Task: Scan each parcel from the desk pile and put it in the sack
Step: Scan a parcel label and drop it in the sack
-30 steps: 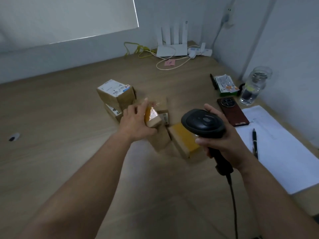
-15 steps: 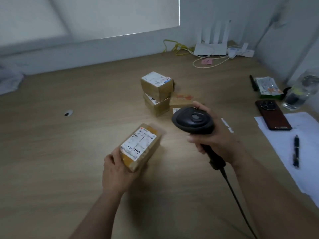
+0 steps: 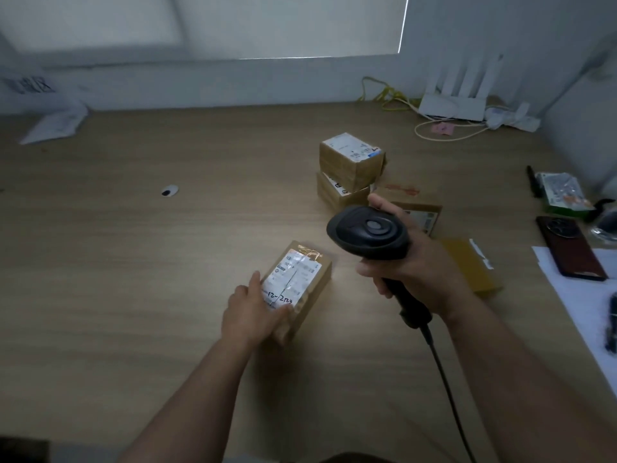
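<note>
My left hand (image 3: 253, 312) grips the near end of a small brown parcel (image 3: 300, 282), its white label facing up, thumb across the label's lower edge. My right hand (image 3: 410, 262) holds a black corded barcode scanner (image 3: 367, 233) by its handle, the head just right of and above the parcel. The desk pile lies behind: two stacked boxes (image 3: 350, 162), a flat brown parcel (image 3: 420, 213) partly hidden by my right hand, and a yellowish parcel (image 3: 474, 265) to the right. No sack is in view.
A wooden desk (image 3: 133, 279). At the right edge lie white paper (image 3: 574, 295), a dark red phone (image 3: 571, 247), a pen and a green packet (image 3: 564, 195). A white router (image 3: 454, 105) with cables stands at the back wall. A small white object (image 3: 169, 190) lies left.
My left hand lifted a parcel from the pile, drew it toward me and turned its label up. The scanner now sits right beside it. The view swung left.
</note>
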Motion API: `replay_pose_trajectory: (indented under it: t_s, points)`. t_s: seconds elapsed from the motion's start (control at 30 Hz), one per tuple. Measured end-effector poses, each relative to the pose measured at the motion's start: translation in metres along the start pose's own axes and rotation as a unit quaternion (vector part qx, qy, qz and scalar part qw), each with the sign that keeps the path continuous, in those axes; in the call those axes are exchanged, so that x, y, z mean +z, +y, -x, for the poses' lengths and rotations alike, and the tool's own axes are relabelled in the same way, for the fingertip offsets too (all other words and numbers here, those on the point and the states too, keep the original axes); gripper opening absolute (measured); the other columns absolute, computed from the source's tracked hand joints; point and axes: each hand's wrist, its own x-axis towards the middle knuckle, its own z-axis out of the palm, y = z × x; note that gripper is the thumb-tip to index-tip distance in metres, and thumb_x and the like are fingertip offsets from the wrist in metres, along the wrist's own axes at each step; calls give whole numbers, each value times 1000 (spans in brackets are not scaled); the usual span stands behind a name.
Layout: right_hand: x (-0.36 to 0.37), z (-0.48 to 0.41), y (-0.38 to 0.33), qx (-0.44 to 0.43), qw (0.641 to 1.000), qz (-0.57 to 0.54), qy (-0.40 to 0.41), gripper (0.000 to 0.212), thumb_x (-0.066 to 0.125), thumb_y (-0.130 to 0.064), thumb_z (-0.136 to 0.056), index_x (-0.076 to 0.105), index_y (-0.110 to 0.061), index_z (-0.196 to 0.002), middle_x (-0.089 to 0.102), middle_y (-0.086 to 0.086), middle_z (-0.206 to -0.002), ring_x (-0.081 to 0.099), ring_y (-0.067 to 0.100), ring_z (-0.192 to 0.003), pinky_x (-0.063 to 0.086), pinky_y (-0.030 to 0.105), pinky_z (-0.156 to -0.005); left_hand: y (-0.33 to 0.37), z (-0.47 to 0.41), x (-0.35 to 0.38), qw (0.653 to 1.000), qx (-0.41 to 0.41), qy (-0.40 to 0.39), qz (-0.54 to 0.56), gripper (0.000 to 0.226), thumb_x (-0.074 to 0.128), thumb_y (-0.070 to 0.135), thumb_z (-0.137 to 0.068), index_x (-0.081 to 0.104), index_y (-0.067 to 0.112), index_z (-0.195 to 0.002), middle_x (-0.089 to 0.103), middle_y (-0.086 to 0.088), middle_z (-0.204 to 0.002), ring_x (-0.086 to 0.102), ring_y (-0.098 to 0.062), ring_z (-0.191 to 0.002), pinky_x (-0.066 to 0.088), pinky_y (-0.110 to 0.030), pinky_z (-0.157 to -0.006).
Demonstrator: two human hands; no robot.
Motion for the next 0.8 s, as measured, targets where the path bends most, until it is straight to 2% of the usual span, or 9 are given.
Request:
replay_pose_trajectory:
  t_s: [0.07, 0.13, 0.23, 0.37, 0.43, 0.53, 0.6, 0.7, 0.8]
  points:
    - [-2, -2, 2, -7, 1000, -7, -4, 91, 74, 13, -68, 44, -45, -131, 62, 12, -115, 55, 20, -48, 47, 31, -44, 11, -1, -5, 998, 23, -2, -56, 100, 69, 64, -76, 18, 22, -151, 41, -9, -140, 41, -25, -127, 40, -38, -100]
    - [-7, -4, 6, -9, 1000, -18, -9, 94, 79, 6, -64, 43, -43, -135, 62, 12, -117, 55, 22, -50, 46, 32, -44, 23, 2, -6, 989, 78, 20, -122, 85, 67, 67, -74, 34, 25, -141, 47, -2, -126, 46, -18, -113, 45, -33, -94]
    - [-14, -5, 11, -15, 999, -46, -10, 97, 82, 3, -61, 42, -40, -139, 60, 13, -122, 55, 24, -49, 46, 32, -43, 39, 4, -5, 984, 127, 30, -122, 65, 64, 69, -75, 44, 30, -124, 50, 4, -114, 47, -13, -101, 47, -32, -89]
    - [-24, -2, 8, -19, 999, -45, 3, 97, 83, 3, -61, 42, -42, -137, 58, 13, -122, 55, 24, -51, 46, 32, -43, 59, -3, -9, 989, 102, -68, -83, 55, 69, 62, -75, 42, 31, -111, 50, 3, -114, 49, -17, -105, 50, -37, -89]
    - [-29, -1, 7, -21, 999, -43, 14, 97, 80, 1, -60, 41, -42, -137, 56, 14, -126, 56, 23, -51, 46, 32, -44, 68, -7, -13, 985, 92, -116, -85, 54, 71, 58, -76, 42, 30, -111, 55, 4, -113, 53, -17, -103, 51, -38, -88]
    - [-36, 0, 8, -21, 999, -35, 28, 96, 80, -2, -60, 42, -45, -137, 56, 13, -127, 57, 21, -51, 46, 31, -46, 80, -11, -19, 976, 84, -167, -109, 64, 75, 47, -76, 37, 28, -124, 58, 1, -121, 55, -21, -107, 49, -39, -89]
    - [-40, 1, 7, -22, 999, -19, 36, 97, 84, -5, -60, 43, -48, -136, 58, 11, -125, 59, 23, -53, 47, 31, -48, 83, -15, -25, 974, 74, -195, -87, 85, 78, 38, -75, 25, 30, -141, 53, -3, -133, 53, -26, -117, 47, -42, -95]
    - [-43, 2, 5, -20, 999, -15, 45, 98, 84, -7, -59, 42, -45, -139, 61, 7, -120, 58, 25, -53, 47, 33, -48, 74, -23, -41, 975, 73, -204, 38, 114, 81, 23, -73, 1, 37, -153, 53, -10, -136, 54, -30, -121, 46, -42, -99]
    - [-40, 0, 1, -27, 998, -15, 52, 97, 78, 2, -64, 39, -39, -143, 69, 0, -100, 56, 23, -50, 46, 31, -45, 61, -29, -58, 965, 89, -129, 211, 117, 82, 13, -69, 4, 39, -152, 62, -6, -121, 63, -25, -108, 53, -46, -94]
